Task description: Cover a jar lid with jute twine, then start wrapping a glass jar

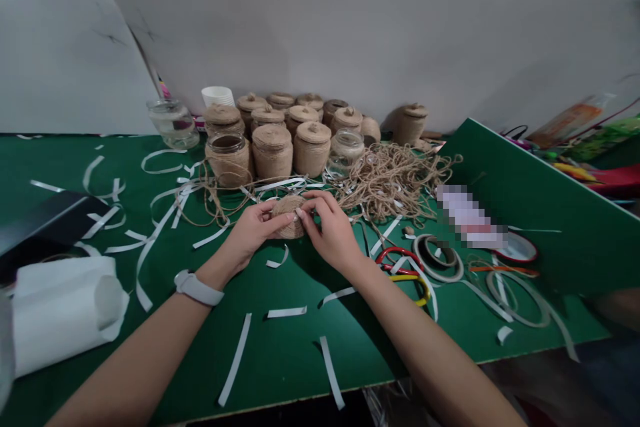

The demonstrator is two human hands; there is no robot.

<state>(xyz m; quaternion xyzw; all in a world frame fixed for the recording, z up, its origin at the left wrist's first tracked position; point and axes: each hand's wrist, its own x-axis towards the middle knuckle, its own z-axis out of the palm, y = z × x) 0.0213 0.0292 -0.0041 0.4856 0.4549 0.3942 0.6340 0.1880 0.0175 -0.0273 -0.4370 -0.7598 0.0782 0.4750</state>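
A round twine-wrapped lid (pixel 289 220) is held low over the green table between both hands. My left hand (pixel 251 232) grips its left side, thumb on the top face and fingers along the edge. My right hand (pixel 327 230) pinches at the middle and right of the lid, where a small pale bit shows at the fingertips. Behind the hands stand several jars wrapped in twine (pixel 273 152), most with twine lids. A bare glass jar (pixel 346 150) is among them, beside a tangled heap of loose twine (pixel 397 177).
White tape strips (pixel 235 360) lie scattered over the green table (pixel 280 380). To the right are scissors with red and yellow handles (pixel 413 280), tape rolls (pixel 439 259) and a green board (pixel 540 213). A white roll (pixel 65 313) lies at left, another glass jar (pixel 173 123) farther back.
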